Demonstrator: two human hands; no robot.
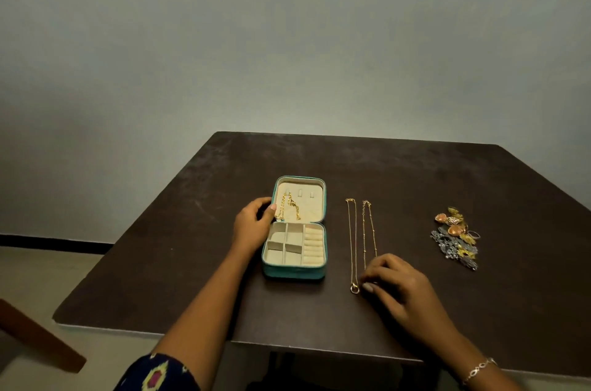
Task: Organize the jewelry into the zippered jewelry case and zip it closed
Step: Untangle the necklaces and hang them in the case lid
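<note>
Jewelry case [292,274]: teal, unzipped and lying open on the table [415,179]; the cream lid is on the far side and the divided tray on the near side.
Left hand [254,221]: fingers curled round the lid's left edge, gripping it.
Gold chain [289,208]: in the lid, just right of the left fingertips.
Right hand [396,285]: fingers curled over the near end of the beaded chain [367,230]; whether they pinch it cannot be told.
Thin chain [352,243]: its ring pendant lies just left of the right thumb.
Mixed jewelry heap [455,237]: well right of the right fingers, near the table's right edge.
Open room: bare tabletop beyond both hands and between the case and the chains.
</note>
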